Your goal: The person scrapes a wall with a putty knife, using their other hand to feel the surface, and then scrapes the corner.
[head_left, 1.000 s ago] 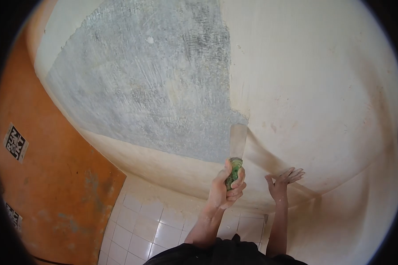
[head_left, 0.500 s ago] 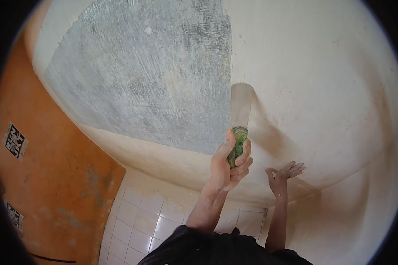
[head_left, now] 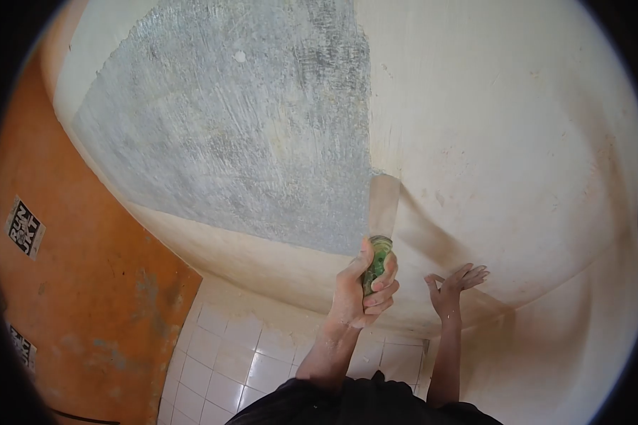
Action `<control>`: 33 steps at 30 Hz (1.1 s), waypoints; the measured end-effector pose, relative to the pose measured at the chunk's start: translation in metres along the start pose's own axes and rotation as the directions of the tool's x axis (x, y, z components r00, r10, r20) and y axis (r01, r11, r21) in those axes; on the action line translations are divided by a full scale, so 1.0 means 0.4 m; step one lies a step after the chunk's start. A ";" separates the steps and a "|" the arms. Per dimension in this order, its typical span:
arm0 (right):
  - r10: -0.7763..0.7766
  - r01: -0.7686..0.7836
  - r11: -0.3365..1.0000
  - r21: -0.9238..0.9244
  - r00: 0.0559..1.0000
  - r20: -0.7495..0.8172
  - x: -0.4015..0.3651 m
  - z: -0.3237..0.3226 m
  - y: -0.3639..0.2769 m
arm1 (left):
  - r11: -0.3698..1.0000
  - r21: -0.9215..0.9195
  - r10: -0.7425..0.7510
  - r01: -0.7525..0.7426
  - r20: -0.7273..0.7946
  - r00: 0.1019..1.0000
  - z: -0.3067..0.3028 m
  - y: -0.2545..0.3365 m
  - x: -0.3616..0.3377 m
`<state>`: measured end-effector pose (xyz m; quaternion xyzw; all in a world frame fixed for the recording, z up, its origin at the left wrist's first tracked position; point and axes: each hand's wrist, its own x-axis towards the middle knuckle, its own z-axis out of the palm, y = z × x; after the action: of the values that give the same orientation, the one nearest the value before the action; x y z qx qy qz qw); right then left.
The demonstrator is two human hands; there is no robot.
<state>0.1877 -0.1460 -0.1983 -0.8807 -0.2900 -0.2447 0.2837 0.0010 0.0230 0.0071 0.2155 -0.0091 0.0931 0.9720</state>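
Observation:
My left hand (head_left: 351,290) is wrapped round the green handle (head_left: 379,262) of a putty knife, palm side towards me, thumb along the left of the handle. The knife's wide flat blade (head_left: 384,202) lies against the pale wall (head_left: 489,142), just right of the straight edge of a rough grey patch (head_left: 241,142). A thin ragged line shows at the blade's far edge. My right hand (head_left: 448,292) is held out at the wall to the right, fingers stretched and thumb apart, holding nothing. Whether its palm presses on the wall is hard to see.
On the left is an orange surface (head_left: 85,297) with black-and-white stickers (head_left: 25,228) and scuffed spots. White floor tiles (head_left: 220,354) lie below, at the foot of the wall. A wall corner runs along the lower right. A small white spot (head_left: 239,57) marks the grey patch.
My left hand has drawn the putty knife down along the grey patch's right edge, towards my body. My right hand has stayed nearly in place.

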 end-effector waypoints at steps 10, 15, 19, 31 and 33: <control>-0.005 0.005 1.000 0.005 1.000 -0.003 -0.011 0.000 0.001 | 1.000 0.022 0.006 -0.007 0.038 0.999 -0.007 0.010 0.002; -0.042 0.041 0.999 -0.034 0.999 -0.019 -0.010 0.007 0.008 | 0.995 -0.083 -0.061 0.061 0.004 0.998 -0.025 0.001 -0.023; 0.022 -0.023 0.999 0.027 0.998 0.057 -0.006 -0.009 -0.003 | 1.000 -0.006 -0.017 0.018 0.028 0.999 0.002 0.018 0.004; 0.005 -0.006 1.000 0.018 1.000 0.020 -0.007 -0.010 -0.003 | 0.985 0.134 0.102 -0.108 0.054 0.993 0.081 0.041 0.043; -0.037 0.037 0.999 0.004 0.999 -0.023 -0.006 -0.003 0.003 | 0.993 0.085 0.083 -0.083 0.010 0.997 0.033 0.007 0.016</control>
<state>0.1864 -0.1484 -0.1992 -0.8717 -0.3036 -0.2591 0.2843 0.0072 0.0211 0.0206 0.2564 -0.0171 0.1331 0.9572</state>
